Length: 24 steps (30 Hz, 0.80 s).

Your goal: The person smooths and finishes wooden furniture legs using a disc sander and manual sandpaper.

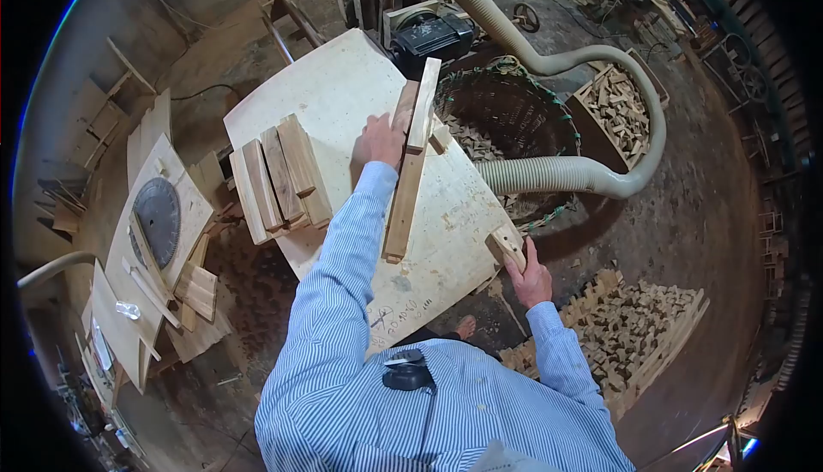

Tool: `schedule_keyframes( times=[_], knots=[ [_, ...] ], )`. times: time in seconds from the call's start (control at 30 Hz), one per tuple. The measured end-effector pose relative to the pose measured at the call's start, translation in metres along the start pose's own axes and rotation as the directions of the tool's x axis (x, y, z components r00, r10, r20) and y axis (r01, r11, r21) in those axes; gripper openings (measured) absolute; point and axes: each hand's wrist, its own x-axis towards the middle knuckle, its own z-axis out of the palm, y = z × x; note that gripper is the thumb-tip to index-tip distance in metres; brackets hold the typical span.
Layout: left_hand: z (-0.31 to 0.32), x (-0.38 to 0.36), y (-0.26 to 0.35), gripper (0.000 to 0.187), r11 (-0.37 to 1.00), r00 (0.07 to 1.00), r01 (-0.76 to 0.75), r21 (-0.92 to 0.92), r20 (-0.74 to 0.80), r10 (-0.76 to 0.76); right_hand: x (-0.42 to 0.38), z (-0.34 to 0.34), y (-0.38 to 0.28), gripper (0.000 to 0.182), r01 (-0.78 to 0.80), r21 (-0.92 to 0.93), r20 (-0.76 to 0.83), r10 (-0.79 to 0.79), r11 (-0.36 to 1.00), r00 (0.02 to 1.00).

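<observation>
A pale tabletop (326,78) lies in front of me. My left hand (380,140) rests on it, closed against the side of a brown wooden piece (404,108); some of its fingers are hidden. Beside that piece stand a pale wooden bar (423,103) and a longer wooden strip (403,215) running towards me. At the table's right edge my right hand (531,282) grips a wooden block (506,245) with dark spots on its face. Left of my left hand, several wooden boards (287,168) lie side by side in a stack.
Behind the table stands a motor (433,35). A ribbed hose (549,175) passes over a large basket (523,112) holding wood offcuts. A crate of offcuts (615,103) and a heap of blocks (634,326) lie to the right. A circular saw blade (158,219) rests at left.
</observation>
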Motion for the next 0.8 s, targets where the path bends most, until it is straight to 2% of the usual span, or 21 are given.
schedule_keyframes(
  times=[0.03, 0.07, 0.23, 0.33, 0.5, 0.57, 0.7, 0.8],
  knots=[
    [0.009, -0.004, -0.009, 0.045, 1.000, 0.999, 0.011, -0.003, -0.044, -0.011, 0.000, 0.001, 0.001, 0.078, -0.006, 0.009, 0.000, 0.006, 1.000, 1.000],
    [0.004, -0.008, -0.004, 0.046, 0.995, 0.994, 0.096, 0.025, 0.047, -0.097, 0.000, 0.003, 0.004, 0.073, -0.001, 0.050, -0.044, 0.003, 0.999, 0.999],
    [0.019, -0.001, -0.010, 0.044, 0.997, 0.996, 0.063, -0.047, 0.062, -0.060, -0.001, 0.006, 0.014, 0.056, 0.058, 0.092, -0.128, -0.046, 0.994, 0.991],
    [0.018, 0.005, -0.006, 0.044, 0.998, 0.998, 0.046, -0.035, 0.042, -0.044, 0.000, 0.003, 0.011, 0.054, 0.027, -0.034, -0.017, -0.027, 0.999, 0.999],
    [0.015, 0.005, -0.004, 0.044, 0.999, 1.000, 0.024, -0.037, -0.001, -0.024, 0.005, 0.000, 0.015, 0.050, 0.050, 0.019, 0.037, -0.051, 0.999, 0.998],
    [0.014, 0.004, 0.001, 0.044, 0.991, 0.998, 0.056, -0.124, 0.023, -0.053, 0.009, 0.002, 0.020, 0.053, 0.095, 0.048, 0.081, -0.099, 0.994, 0.992],
    [0.016, 0.001, 0.003, 0.045, 0.995, 0.997, 0.072, -0.066, -0.030, -0.074, 0.012, 0.007, 0.026, 0.053, 0.107, 0.023, 0.113, -0.109, 0.994, 0.988],
    [0.019, 0.006, -0.005, 0.043, 0.992, 0.996, 0.086, -0.091, -0.006, -0.087, 0.012, 0.006, 0.024, 0.054, 0.101, 0.031, 0.118, -0.104, 0.994, 0.987]
  ],
)
